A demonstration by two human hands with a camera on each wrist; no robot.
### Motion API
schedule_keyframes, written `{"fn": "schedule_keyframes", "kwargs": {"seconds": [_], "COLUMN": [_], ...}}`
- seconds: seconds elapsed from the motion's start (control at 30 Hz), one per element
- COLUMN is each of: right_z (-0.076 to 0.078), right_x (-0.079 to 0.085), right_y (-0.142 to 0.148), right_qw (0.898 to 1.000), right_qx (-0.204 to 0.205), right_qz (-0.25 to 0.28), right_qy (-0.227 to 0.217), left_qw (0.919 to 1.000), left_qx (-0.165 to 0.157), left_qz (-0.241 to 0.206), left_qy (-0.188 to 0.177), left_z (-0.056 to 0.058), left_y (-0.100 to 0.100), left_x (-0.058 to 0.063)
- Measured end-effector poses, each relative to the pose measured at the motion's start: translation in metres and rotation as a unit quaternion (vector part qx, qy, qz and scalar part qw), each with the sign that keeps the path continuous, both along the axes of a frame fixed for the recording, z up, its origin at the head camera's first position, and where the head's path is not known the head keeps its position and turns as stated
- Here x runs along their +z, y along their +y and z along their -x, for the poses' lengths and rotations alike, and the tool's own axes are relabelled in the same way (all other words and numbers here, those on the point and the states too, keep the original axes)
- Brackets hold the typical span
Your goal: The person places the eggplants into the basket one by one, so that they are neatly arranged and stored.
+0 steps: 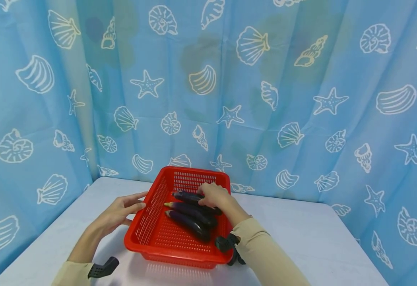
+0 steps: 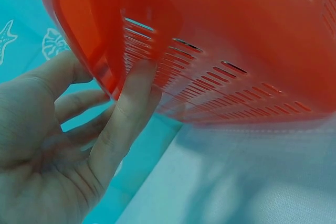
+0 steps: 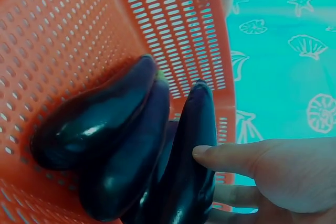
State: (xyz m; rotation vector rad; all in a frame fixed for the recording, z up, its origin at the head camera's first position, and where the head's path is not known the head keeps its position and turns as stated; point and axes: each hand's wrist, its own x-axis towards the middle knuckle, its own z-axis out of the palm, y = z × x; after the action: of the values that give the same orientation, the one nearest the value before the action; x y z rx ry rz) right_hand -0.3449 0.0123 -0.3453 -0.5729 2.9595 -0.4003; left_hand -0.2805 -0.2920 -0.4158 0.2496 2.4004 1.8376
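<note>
A red plastic basket (image 1: 179, 252) with slotted walls stands on the table and holds several dark purple eggplants. At its left side my left hand (image 1: 117, 212) grips the rim, its thumb at the edge and a finger (image 2: 134, 93) against the outer slotted wall. My right hand (image 1: 215, 196) reaches over the basket and grips the rearmost eggplant (image 1: 185, 196), thumb on one side and fingers round the other. Nearer the front lie a middle eggplant (image 1: 190, 211) with a yellow-green stem end and a front eggplant (image 1: 188, 225). Another eggplant (image 3: 170, 135) is mostly hidden beneath the gripped one.
A white-covered table (image 1: 294, 234) extends on both sides of the basket. Behind and beside it hangs a blue curtain (image 1: 201, 107) with white shell and starfish prints. Black wrist mounts (image 1: 102, 268) are strapped at both sleeves.
</note>
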Motion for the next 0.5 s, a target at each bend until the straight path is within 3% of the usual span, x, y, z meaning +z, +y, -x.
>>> {"fn": "schedule_keyframes", "kwargs": {"seconds": [0.5], "right_z": [0.0087], "right_x": [-0.0083], "right_y": [-0.0096], "right_qw": [0.998], "right_qx": [-0.001], "right_qz": [-0.049], "right_qy": [-0.028], "left_qw": [1.0000], "left_qx": [0.002], "left_qz": [0.002], "left_qy": [-0.001], "left_z": [-0.0005], "left_y": [-0.0003], "left_x": [0.0014]}}
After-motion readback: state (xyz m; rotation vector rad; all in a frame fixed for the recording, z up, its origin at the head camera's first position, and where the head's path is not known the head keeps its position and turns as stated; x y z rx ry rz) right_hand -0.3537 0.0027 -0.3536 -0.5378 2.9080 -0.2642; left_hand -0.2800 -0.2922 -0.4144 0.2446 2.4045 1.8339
